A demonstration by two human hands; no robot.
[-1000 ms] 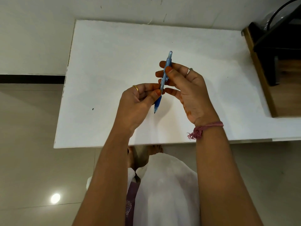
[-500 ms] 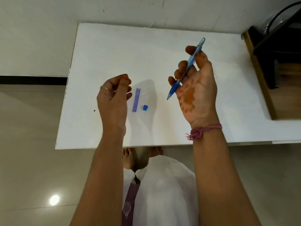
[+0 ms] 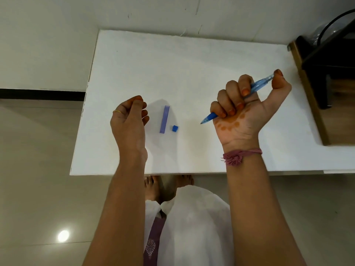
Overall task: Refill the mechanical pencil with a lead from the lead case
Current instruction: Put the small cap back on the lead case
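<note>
Head view showed my right hand raised over the right part of the white table, palm turned toward me, fingers curled into a fist around the blue mechanical pencil. The pencil ran on a slant through that fist: its clear upper end sat under the tip of my thumb, and its darker blue tip stuck out below my little finger, pointing down and left toward the table. A pink thread band circled that wrist.

My left hand hung over the left part of the table, its back toward me, fingers bent inward with thumb and forefinger pressed together. It may have pinched a lead, but anything that thin was too small for me to make out, so I could not tell whether it held something. A gold ring sat on one finger.

Between my hands, lying flat on the table, was the translucent purple lead case, set lengthwise away from me and just beside my left hand. Its small blue cap lay apart from it, just to the right of the near end.
</note>
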